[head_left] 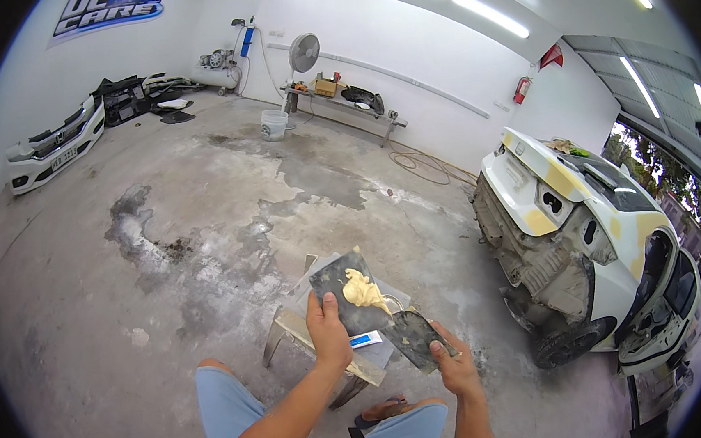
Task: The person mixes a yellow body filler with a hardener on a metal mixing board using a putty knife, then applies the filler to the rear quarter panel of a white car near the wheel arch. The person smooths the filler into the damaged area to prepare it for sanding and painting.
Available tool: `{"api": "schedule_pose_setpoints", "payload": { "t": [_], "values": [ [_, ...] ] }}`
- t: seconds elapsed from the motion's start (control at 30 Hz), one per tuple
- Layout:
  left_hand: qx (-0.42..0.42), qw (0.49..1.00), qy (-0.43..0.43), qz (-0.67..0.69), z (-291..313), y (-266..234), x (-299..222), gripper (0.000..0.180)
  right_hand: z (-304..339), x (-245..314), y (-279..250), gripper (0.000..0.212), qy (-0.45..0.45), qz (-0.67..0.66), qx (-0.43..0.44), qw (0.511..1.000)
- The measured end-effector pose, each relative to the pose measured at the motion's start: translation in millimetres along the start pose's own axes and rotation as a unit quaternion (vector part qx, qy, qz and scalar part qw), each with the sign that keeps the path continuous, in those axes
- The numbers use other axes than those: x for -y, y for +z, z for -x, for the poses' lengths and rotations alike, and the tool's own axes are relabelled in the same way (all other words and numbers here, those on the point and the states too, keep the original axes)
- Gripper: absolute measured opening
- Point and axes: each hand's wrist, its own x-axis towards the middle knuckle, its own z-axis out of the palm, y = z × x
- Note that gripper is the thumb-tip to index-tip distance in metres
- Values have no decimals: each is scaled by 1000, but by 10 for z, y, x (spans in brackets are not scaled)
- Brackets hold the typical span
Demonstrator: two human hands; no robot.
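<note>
My left hand [328, 333] grips a dark flat mixing board [338, 286] by its lower edge, held tilted up in front of me. A lump of yellow body filler [363, 290] sits on the board. In my right hand [454, 365] I hold a dark, smeared spreader blade [414, 335] just below and right of the board, its tip close to the filler. Under both hands stands a small metal stool [297, 328] with a blue and white tube [366, 341] lying on it. I am crouched, knees in light blue shorts at the bottom.
A stripped white car [587, 237] with yellow filler patches stands at the right. A white bumper [52, 145] leans on the left wall. At the back are a workbench [341, 104], a fan [303, 51] and a white bucket [274, 124]. Stained concrete floor lies between.
</note>
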Motion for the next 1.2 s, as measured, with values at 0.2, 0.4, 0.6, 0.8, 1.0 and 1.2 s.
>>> {"api": "schedule_pose_setpoints", "payload": {
  "t": [0.2, 0.4, 0.6, 0.8, 1.0, 1.2],
  "values": [
    [33, 995, -55, 79, 256, 64, -116, 29, -57, 92, 128, 85, -42, -282, -65, 956],
    [35, 999, 7, -10, 322, 142, -29, 28, 57, 130, 325, 67, -98, -5, -13, 995],
    [34, 998, -24, 50, 94, 223, -215, 28, 83, 277, 199, 47, -120, 156, -38, 980],
    [-1, 994, -47, 94, 82, 200, -300, 28, 5, 89, 162, 39, -90, 284, -10, 955],
    [30, 950, -270, 153, 10, -230, -105, 36, -525, -746, 136, 23, 11, -353, -270, 896],
    [55, 933, -297, 198, 502, -748, 450, 37, -556, -1617, 1240, 25, 184, -517, -84, 832]
  ]
}}
